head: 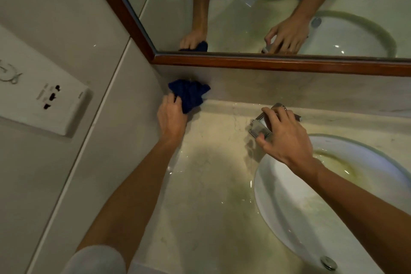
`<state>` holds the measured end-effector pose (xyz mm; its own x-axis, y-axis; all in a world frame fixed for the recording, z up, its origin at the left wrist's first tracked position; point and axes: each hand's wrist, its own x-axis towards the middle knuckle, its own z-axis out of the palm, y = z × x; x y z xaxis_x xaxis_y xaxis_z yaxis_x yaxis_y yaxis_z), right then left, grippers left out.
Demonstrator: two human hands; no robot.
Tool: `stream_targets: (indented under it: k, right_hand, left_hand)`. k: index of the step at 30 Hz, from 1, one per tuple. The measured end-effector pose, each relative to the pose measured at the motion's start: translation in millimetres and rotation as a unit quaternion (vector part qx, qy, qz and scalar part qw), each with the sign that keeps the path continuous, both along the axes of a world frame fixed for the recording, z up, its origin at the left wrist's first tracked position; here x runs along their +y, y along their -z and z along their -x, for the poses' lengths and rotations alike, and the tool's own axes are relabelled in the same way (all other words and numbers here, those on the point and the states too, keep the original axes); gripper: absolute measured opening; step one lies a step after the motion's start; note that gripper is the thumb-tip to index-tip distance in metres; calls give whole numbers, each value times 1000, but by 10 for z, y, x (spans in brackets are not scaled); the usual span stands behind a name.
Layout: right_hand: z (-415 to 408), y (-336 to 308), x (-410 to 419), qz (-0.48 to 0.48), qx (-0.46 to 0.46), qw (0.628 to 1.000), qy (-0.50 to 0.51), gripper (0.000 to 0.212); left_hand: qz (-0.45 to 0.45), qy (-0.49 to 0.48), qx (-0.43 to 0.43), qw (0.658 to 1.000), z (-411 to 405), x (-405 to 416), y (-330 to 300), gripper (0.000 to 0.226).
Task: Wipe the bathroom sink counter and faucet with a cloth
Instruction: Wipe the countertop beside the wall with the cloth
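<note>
Wiping into the far left corner: dark blue cloth (189,94) sits bunched where the marble counter (211,184) meets the backsplash (289,87) and side wall. Left hand (172,118) grips its near edge, fingers curled into the folds. Cloth looks soft, light, floppy (likely damp, can't confirm), so best held as a wad in the palm, not by one corner. Right hand (287,135) rests on the chrome faucet (262,125), fingers bent over its top, seemingly bracing. White basin (289,207) lies below the faucet; wood-framed mirror (266,63) and a wall socket plate (51,100) surround.
</note>
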<state>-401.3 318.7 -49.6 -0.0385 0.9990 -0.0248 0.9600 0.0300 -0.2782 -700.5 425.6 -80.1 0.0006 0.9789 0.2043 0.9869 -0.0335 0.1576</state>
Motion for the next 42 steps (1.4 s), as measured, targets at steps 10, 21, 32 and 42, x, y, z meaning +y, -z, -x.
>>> stream_targets:
  k: [10, 21, 32, 42]
  right_hand:
    - [-15, 101, 24, -11, 4, 1000, 4, 69]
    - [-26, 132, 10, -26, -6, 1000, -2, 71]
    - [-44, 74, -5, -40, 14, 999, -7, 67]
    - [465, -330, -224, 23, 256, 964, 60, 47]
  left_hand:
    - [-20, 121, 171, 978, 306, 251, 643, 33]
    - [-95, 157, 104, 978, 210, 417, 794, 26]
    - [348, 23, -512, 785, -576, -261, -92, 34]
    - [402, -128, -728, 541, -697, -1045, -462, 67]
